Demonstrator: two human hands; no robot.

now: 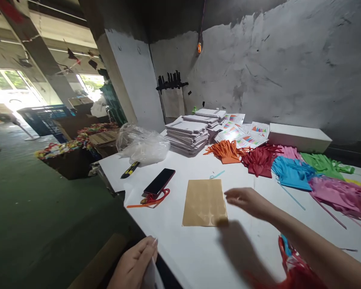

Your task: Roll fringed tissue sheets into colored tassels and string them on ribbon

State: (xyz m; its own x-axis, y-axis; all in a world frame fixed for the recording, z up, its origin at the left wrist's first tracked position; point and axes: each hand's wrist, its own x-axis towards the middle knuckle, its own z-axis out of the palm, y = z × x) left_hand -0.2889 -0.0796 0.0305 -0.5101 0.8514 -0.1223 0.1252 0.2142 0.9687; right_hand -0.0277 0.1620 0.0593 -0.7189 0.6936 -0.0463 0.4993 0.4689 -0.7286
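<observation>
My left hand (135, 263) is low in the view, at the table's front edge. Its thumb and fingers are closed on a white sheet (153, 277), mostly cut off by the bottom of the picture. A flat brown cardboard piece (203, 202) lies on the white table (180, 245). Just right of it hovers my right hand (248, 200), fingers stretched out and holding nothing, its shadow falling on the table. Beneath my right forearm is a bundle of red strips (303, 273), partly hidden.
A phone (160, 182) with a red strap, a yellow-black utility knife (130, 170) and a clear plastic bag (144, 144) lie on the left. Stacked white flat boxes (188, 134) stand behind. Orange fringed strips (225, 151), blue fringed strips (295, 172) and a white box (299, 136) are at right.
</observation>
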